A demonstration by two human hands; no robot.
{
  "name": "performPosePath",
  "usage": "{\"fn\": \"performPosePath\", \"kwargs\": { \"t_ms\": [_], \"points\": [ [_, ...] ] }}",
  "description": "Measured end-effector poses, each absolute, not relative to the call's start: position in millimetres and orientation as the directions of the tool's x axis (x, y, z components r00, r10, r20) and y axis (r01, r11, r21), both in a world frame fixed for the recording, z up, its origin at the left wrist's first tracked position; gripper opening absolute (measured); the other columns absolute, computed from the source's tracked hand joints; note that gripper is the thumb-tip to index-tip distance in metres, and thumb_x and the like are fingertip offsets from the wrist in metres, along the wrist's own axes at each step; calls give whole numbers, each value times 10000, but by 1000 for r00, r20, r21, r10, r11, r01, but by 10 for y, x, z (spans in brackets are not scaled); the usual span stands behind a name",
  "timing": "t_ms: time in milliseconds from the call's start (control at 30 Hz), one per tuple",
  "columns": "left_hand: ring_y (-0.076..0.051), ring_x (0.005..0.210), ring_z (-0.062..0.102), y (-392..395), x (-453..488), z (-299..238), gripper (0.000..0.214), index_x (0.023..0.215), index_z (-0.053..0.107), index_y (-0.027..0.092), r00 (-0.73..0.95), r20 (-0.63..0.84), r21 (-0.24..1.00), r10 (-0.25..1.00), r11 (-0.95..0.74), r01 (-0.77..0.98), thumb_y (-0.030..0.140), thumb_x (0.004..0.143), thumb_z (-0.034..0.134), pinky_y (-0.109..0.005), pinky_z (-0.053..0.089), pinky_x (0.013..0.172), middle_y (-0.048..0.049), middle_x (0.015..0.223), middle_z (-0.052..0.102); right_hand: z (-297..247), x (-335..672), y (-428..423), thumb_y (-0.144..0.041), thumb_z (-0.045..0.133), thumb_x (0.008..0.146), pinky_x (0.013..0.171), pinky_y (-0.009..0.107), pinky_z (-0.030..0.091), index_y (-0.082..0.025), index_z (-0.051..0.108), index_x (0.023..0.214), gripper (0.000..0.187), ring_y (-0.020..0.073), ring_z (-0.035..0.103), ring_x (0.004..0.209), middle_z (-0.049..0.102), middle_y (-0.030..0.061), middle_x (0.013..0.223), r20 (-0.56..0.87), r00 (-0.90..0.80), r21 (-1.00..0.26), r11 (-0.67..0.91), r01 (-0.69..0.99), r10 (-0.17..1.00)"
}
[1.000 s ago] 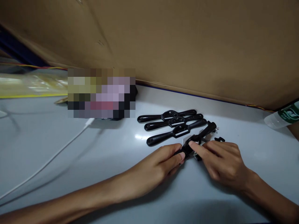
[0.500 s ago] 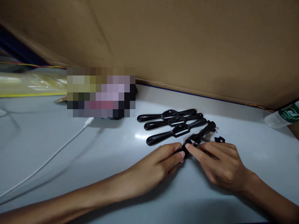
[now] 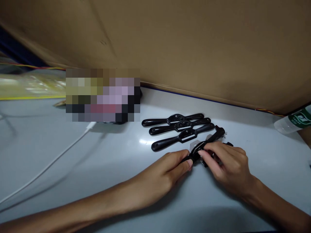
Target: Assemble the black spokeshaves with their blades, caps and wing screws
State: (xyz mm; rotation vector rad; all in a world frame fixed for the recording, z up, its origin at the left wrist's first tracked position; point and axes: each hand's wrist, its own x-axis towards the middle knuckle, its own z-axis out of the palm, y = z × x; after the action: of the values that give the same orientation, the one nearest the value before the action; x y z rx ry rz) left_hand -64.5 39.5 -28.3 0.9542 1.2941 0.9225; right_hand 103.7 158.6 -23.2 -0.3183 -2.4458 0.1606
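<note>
Cardboard panel [image 3: 170, 42], upright, set along the back of the desk [image 3: 109, 145], which is pale and glossy. Plastic bottle [image 3: 291, 121], green-labelled, cut off at the right edge. Three black spokeshave bodies [image 3: 166, 143], laid nearly parallel on the desk beyond the hands. One black spokeshave [image 3: 197, 149], held slantwise between the hands just before that row: its near handle is gripped by the closed fingers of the left hand [image 3: 171, 170]; the fingers of the right hand [image 3: 230, 166] are set at its middle, whether pinching anything cannot be told. Judged stiff, moderately heavy and slick-coated; best taken by a handle, clear of any edge at the centre. Silver plate [image 3: 193, 144], partly hidden. Small black part [image 3: 228, 144], beside the right hand.
</note>
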Motion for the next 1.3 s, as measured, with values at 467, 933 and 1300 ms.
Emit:
{"fn": "performPosePath", "kwargs": {
  "t_ms": [467,933,1300],
  "points": [
    [-160,717,463,402,-650,-239,307,833,515,201,9,-259,920,966,244,306,464,958,420,-299,380,701,11,766,533,-259,1074,1639,-168,513,1009,634,258,499,-149,619,1152,179,137,655,712,715,28,875,436,-863,-303,944,128,257],
    [-109,607,393,402,-659,-255,383,812,479,196,10,-301,948,954,299,107,556,940,468,-244,368,575,48,681,445,63,1176,1774,-213,568,998,542,208,455,-203,641,983,75,85,600,548,675,-37,708,539,-748,-375,906,197,386],
    [-57,394,207,422,-720,-265,417,804,408,226,35,-365,915,930,365,-173,603,934,530,-185,206,349,109,510,329,26,1297,2215,-309,643,880,379,206,381,-188,644,805,142,100,528,389,505,-76,516,-157,-791,-802,391,451,591]
  ]
}}
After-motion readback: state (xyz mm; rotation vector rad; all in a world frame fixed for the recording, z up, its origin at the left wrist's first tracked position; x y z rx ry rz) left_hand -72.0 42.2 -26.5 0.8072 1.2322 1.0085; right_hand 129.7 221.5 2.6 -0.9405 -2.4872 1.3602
